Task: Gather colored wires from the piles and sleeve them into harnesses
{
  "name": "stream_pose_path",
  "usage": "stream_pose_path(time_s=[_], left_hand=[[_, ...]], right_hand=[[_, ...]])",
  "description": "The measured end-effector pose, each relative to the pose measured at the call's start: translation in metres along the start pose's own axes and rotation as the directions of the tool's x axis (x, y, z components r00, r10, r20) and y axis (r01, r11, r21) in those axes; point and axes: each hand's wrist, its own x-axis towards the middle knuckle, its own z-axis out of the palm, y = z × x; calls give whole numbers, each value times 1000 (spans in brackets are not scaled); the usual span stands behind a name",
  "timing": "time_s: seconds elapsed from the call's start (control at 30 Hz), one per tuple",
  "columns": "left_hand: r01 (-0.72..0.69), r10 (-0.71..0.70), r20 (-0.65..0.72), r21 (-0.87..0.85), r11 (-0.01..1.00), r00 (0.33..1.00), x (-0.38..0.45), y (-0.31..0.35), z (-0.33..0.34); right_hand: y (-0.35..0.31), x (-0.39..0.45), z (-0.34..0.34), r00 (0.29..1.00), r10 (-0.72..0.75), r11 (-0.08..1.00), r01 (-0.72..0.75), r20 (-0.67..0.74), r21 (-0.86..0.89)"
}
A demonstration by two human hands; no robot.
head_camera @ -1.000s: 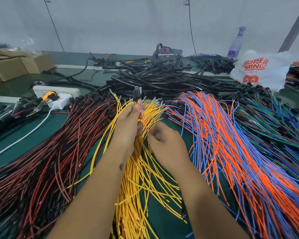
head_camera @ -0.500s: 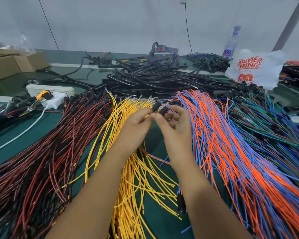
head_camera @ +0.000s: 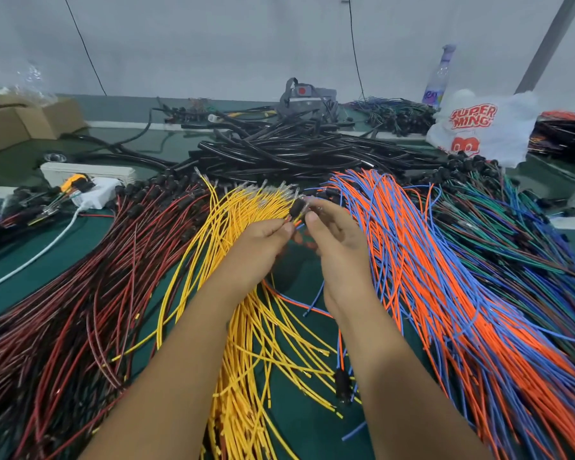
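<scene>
Two hands (head_camera: 299,240); four wire piles (head_camera: 246,327) — one bag (head_camera: 485,127); one bottle (head_camera: 440,78)

Light: bright, even and diffuse; its source cannot be told.
Shadows: soft ones are cast under the hands (head_camera: 337,242).
Glare: pale reflections are seen on the green table (head_camera: 166,142).
Blur: fingertips are slightly smeared.
Distortion: edges are bowed by the wide lens.

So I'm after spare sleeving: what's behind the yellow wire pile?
Behind the yellow wire pile lies a heap of black tubes; farther back, a grey device. What lies under the heap is covered.
</scene>
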Motion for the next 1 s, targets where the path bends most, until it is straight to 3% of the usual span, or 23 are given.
stream_pose_path(time_s=[0.13, 0.23, 0.37, 0.4, 0.5, 0.53, 0.63, 0.7, 0.83, 0.93, 1.0], left_hand=[[91, -119, -94, -258, 962, 988, 2, 5, -3], [125, -227, -160, -480, 868, 961, 5, 11, -8], [39, -265, -114, -857, 513, 958, 12, 34, -17], [43, -265, -103, -869, 492, 959, 14, 41, -20], [46, -248, -116, -826, 561, 962, 17, 60, -25], [34, -243, -110, -851, 524, 964, 18, 66, -27], [-9, -195, -66, -960, 281, 979, 18, 83, -37], [-13, -160, -45, -980, 197, 986, 16, 94, -45], [-108, -115, -149, -946, 306, 982, 14, 110, -70], [-203, -181, -310, -871, 447, 933, 10, 112, -101], [-230, -226, -377, -840, 491, 898, 4, 107, -120]], right_hand=[[6, -8, 8, 968, 206, 977, -194, 145, -91], [3, -11, 13, 949, 242, 938, -175, 204, -298], [-10, -17, 23, 900, 313, 920, -208, 304, -333], [-14, -19, 25, 885, 322, 921, -211, 336, -328], [-31, -19, 30, 825, 374, 916, -260, 422, -304], [-38, -19, 31, 799, 384, 917, -272, 462, -291], [-60, -17, 36, 763, 371, 926, -256, 530, -279], [-70, -15, 37, 746, 381, 920, -249, 546, -302], [-79, -20, 28, 599, 500, 843, -172, 625, -510], [-79, -26, 13, 600, 553, 777, -121, 578, -617], [-79, -24, 4, 614, 547, 758, -74, 570, -647]])
